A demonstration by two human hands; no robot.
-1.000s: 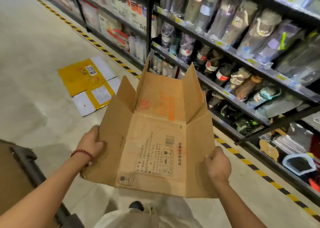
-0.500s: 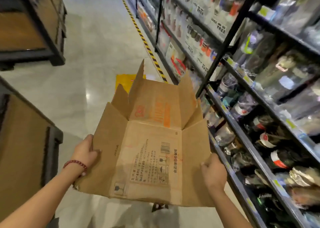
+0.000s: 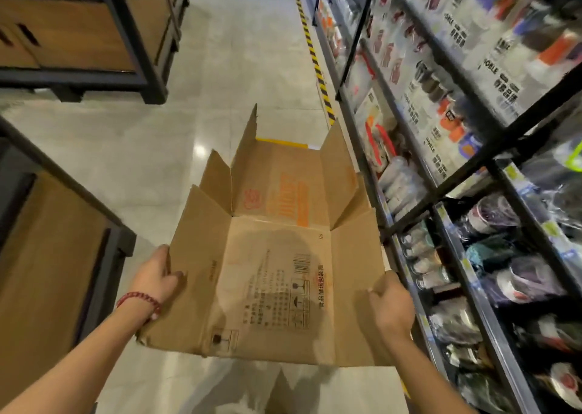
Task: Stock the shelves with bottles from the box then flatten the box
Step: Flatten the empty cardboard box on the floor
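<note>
- Between the aisle shelves (image 3: 472, 174), the left hand (image 3: 154, 279) and right hand (image 3: 392, 306) each grip one side of the flattened brown cardboard box (image 3: 271, 268).
- Holding both edges probably keeps it flat for carrying.

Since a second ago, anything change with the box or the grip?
The view swung from the shelves to look down the aisle, so the yellow flattened carton on the floor now sits almost hidden behind the cardboard box. Unchanged: left hand and right hand keep their grip on its side edges, flaps splayed open.
</note>
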